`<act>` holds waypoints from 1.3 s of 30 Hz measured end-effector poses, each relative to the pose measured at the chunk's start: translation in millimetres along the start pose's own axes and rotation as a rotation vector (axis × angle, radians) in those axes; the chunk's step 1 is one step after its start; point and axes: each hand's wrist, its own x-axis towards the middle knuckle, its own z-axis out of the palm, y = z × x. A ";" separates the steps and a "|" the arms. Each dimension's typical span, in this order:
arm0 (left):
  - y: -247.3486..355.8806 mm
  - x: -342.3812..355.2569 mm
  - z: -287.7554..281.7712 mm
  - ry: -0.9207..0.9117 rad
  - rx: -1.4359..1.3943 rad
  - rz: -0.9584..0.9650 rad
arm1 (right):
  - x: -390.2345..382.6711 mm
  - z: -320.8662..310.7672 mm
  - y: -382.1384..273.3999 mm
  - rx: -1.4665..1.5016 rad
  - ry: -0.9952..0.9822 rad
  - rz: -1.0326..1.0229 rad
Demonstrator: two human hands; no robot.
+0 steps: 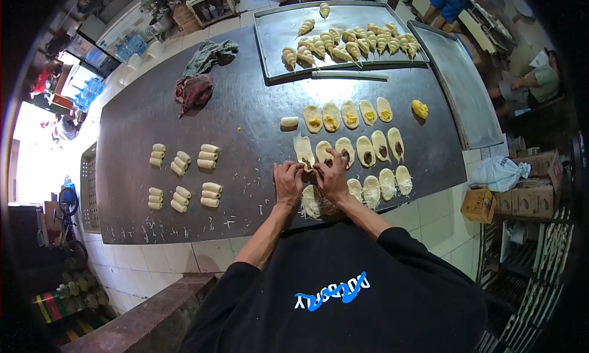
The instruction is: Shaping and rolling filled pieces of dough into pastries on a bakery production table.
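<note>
A flat, elongated piece of dough (302, 148) lies on the dark tabletop, with a little dark filling near its lower end. My left hand (288, 182) grips the left corner of that end between closed fingers. On the other corner, my right hand (332, 180) pinches the same piece, its forefinger reaching over the neighbouring dough oval. To the right run ovals with dark filling (380, 147). Behind them is a row of ovals with yellow filling (350, 115), and nearer me are ovals topped with white shreds (387, 182), partly covered by my right hand and arm.
Small groups of rolled dough (208, 156) sit on the left. At the back stands a metal tray (270, 40) of spiral-wrapped pastries (369, 40), beside another tray (466, 101). A green cloth (210, 55), a red cloth (195, 91) and a yellow lump (419, 109) also lie here.
</note>
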 end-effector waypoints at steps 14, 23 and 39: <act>-1.9 -18.7 -15.6 -0.159 0.134 0.185 | -10.3 -15.0 3.4 0.041 -0.180 -0.113; -3.5 43.1 -20.8 -0.154 0.241 -0.224 | 51.9 -1.1 22.3 0.059 -0.100 0.134; -26.6 101.5 1.9 -0.063 0.249 0.133 | 87.9 2.5 32.0 0.030 -0.196 -0.045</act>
